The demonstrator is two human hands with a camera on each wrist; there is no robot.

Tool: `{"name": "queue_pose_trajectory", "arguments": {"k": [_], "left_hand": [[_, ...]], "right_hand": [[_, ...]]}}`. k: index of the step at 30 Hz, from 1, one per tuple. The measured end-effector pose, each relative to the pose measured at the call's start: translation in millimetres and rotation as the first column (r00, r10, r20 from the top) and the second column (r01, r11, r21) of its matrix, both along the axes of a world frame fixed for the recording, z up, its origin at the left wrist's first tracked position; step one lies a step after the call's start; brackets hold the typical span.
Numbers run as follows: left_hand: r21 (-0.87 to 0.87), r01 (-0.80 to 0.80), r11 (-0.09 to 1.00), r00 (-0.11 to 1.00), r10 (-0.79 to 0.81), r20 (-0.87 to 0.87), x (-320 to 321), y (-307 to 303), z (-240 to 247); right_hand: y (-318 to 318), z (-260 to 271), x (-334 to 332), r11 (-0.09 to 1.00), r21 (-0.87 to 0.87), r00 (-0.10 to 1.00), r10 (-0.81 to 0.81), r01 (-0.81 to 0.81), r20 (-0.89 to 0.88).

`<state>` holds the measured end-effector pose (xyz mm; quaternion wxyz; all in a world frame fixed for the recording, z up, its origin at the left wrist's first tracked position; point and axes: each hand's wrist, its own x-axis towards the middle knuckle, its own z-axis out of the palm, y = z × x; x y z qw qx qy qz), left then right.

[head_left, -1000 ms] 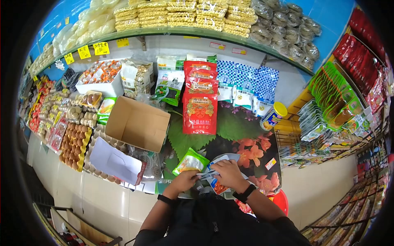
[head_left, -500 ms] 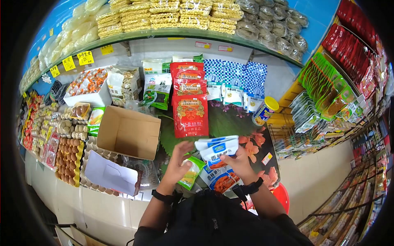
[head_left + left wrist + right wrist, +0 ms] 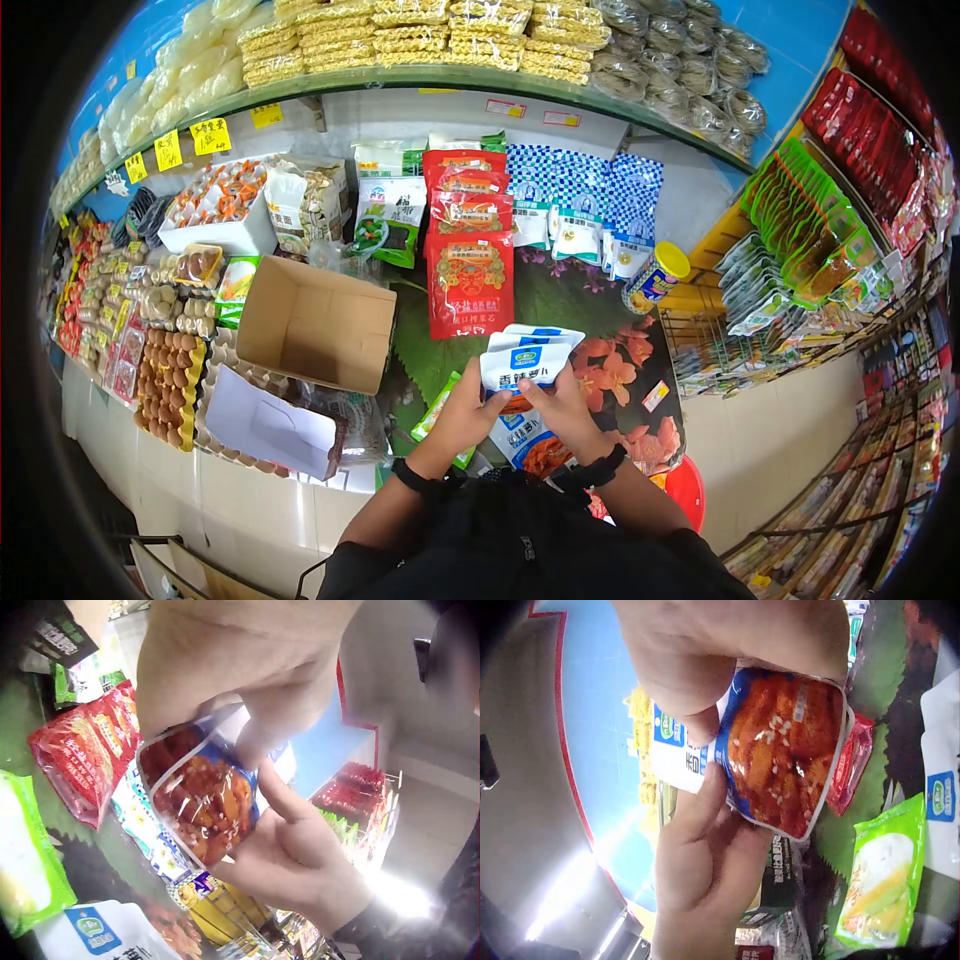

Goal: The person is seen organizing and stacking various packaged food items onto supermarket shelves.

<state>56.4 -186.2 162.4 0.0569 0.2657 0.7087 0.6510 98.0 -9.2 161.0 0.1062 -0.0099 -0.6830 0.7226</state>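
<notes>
A small stack of white-and-blue pickled-radish pouches (image 3: 522, 368) is held upright between both hands, close over the table's near side. My left hand (image 3: 460, 416) grips the left edge, its thumb on the printed front. On the opposite edge, my right hand (image 3: 568, 408) holds on with its thumb pressed to the front as well. Red-orange pickles show through the clear lower part of the front pouch (image 3: 784, 754) in the right wrist view. Below the hands lies another such pouch (image 3: 540, 446). A green packet (image 3: 436, 412) lies partly hidden behind the left hand.
Red pouches (image 3: 470, 288) lie in an overlapping row beyond the hands. To the left stand an open cardboard box (image 3: 312, 325) and egg trays (image 3: 168, 392). A yellow-lidded can (image 3: 656, 278) stands at the right. A shelf edge (image 3: 420, 82) with noodles overhangs the back.
Both hands were lower, at the table's near edge. The right hand then raised the pouches while the left was spread and apart from them; now the left hand grips their left edge too.
</notes>
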Motion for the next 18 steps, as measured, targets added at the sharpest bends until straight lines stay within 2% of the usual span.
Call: {"name": "queue_pose_trajectory", "arguments": {"k": [4,7,10,13,14,17,18], "left_hand": [[-0.040,-0.029,0.999,0.999,0.028,-0.018,-16.8,5.5,-24.5],[-0.065,-0.041,0.997,0.998,0.038,-0.049,-29.7,14.5,-35.4],[-0.216,-0.026,0.976,0.991,0.053,0.121,-43.3,22.8,-56.7],[-0.278,-0.040,0.960,0.984,0.087,0.159,-46.5,28.2,-77.3],[-0.218,-0.028,0.975,0.986,0.062,0.152,-51.6,31.8,-105.2],[-0.222,-0.028,0.975,0.994,0.052,0.101,-50.2,32.3,-94.1],[-0.219,-0.035,0.975,0.992,0.060,0.109,-48.9,32.2,-96.8]], "right_hand": [[25.6,-18.7,-14.2,0.992,0.041,0.988,0.114,-0.119,0.103],[37.5,-36.7,-28.6,0.992,0.046,0.991,0.114,-0.117,0.065],[43.1,-42.4,-34.0,0.986,0.151,0.987,0.050,-0.073,0.152],[50.8,-73.0,-35.8,0.959,0.281,0.965,-0.052,-0.023,0.257],[52.6,-89.1,-37.7,0.970,0.240,0.974,-0.017,-0.040,0.228],[54.8,-102.7,-39.0,0.987,0.156,0.976,0.007,-0.042,0.218],[54.3,-104.2,-38.0,0.982,0.182,0.973,0.000,-0.043,0.231]]}}
